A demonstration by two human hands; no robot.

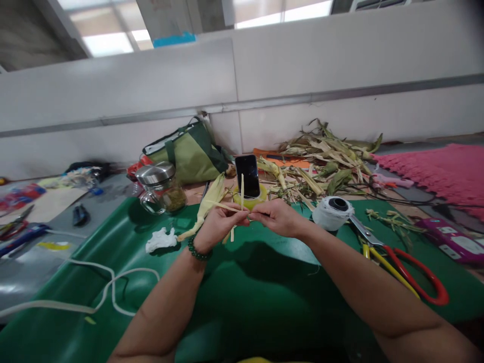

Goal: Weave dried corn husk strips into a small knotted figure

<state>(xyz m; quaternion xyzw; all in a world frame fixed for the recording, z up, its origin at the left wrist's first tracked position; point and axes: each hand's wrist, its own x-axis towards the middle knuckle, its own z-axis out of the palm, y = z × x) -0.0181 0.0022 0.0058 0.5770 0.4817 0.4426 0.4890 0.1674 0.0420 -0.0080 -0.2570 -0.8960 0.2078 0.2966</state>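
Observation:
Both hands meet above the green mat [272, 297], fingertips close together. My left hand [219, 224], with a green bead bracelet [198, 249] at the wrist, pinches pale corn husk strips [242, 191] that cross each other. One strip stands upright and another points left; short ends hang below the fingers. My right hand [278, 216] is closed in a pinch at the same husk strips, its fingertips partly hidden. Just left of the hands lies a pale husk bundle [208, 201]. Behind them a phone [247, 176] leans upright on a yellow tape roll [260, 197].
A lidded glass jar [161, 189], a green bag [192, 151] and crumpled white tissue [162, 240] are at left, near a white cable [109, 282]. On the right are a white roll [331, 213], red-handled scissors [412, 275], a husk pile [328, 148] and pink cloth [442, 169].

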